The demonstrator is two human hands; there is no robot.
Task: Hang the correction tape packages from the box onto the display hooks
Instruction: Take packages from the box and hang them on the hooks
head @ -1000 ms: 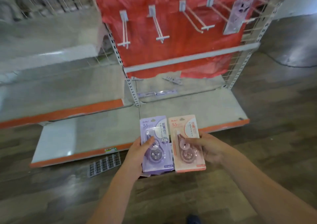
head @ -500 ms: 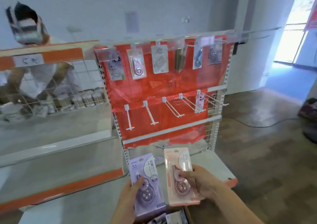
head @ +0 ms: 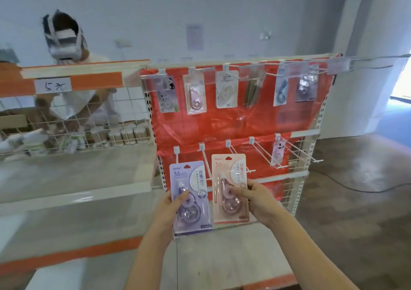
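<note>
Both packs have come up closer to the hooks (head: 206,163), left hand (head: 169,209) gripping the purple pack (head: 191,198), right hand (head: 258,198) gripping the pink pack (head: 229,187)

Packages (head: 208,195) side by side — perhaps before hooks (head: 231,154)

There is only one view, from a wide-angle camera on the person's head. It looks forward and a little down, straight at the red display panel (head: 233,120) with its hooks, which stands near. The two forearms come in from the bottom edge, close to the lens. Straight lines bend at the edges of the frame.
</note>
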